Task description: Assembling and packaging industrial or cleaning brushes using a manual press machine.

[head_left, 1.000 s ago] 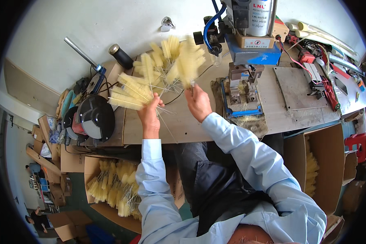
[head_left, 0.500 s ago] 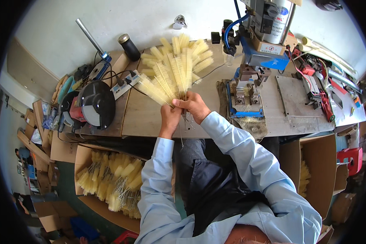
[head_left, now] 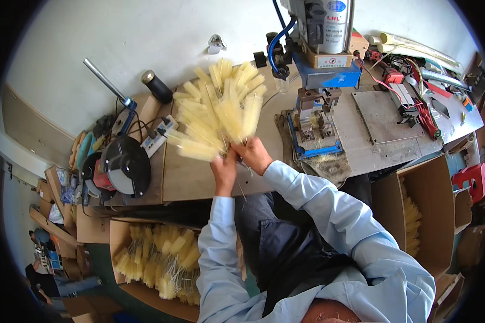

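Both of my hands hold a fanned bundle of pale yellow bottle brushes by their thin wire handles, just above the bench's front edge. My left hand is closed round the wires, and my right hand is closed on them right beside it. The bristle heads spread up and away from me, somewhat blurred. More yellow brushes lie behind the bundle on the wooden bench. A few wire ends hang down below my fingers.
Left of the bundle stand a bench grinder, a power strip and a black flask. To the right is a blue press. Below left, a cardboard box holds many brushes; another box stands right. A person is far left.
The view has shifted, so the bench items sit further left. The bristle heads in my hands have spread and turned; both hands still grip the wires. The person at far left shows more.
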A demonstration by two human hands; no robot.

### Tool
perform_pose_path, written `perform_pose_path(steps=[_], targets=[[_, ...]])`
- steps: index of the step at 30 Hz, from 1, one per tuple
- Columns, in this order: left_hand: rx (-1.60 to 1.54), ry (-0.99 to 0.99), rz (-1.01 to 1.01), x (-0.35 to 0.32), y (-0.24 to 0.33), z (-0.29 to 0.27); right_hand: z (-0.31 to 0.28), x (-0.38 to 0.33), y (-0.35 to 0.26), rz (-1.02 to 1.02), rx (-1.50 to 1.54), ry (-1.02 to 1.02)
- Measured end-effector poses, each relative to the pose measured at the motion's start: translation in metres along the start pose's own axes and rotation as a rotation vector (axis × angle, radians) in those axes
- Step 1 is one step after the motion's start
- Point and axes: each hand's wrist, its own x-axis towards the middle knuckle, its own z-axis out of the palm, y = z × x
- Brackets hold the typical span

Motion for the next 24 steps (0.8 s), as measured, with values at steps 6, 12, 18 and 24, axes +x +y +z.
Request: perform_pose_path(steps=[6, 12, 18, 24], targets=[[-0.341, 0.022, -0.035, 0.028, 0.011, 0.004, -0.001, 0.002, -0.008, -0.343, -0.033, -0.017], [-0.299, -0.309, 0.105, 0.022, -0.007, 0.023, -0.039, 0.002, -0.001, -0.537, -0.431, -0.131], [-0.077, -0.470, 0.027, 0.037, 0.042, -0.013, -0.046, -0.006, -0.020, -0.391, -0.117, -0.037], [0.587, -0.104, 0.121, 0.127, -0.036, -0.063, -0.039, -0.012, -0.044, -0.236, -0.085, -0.144]])
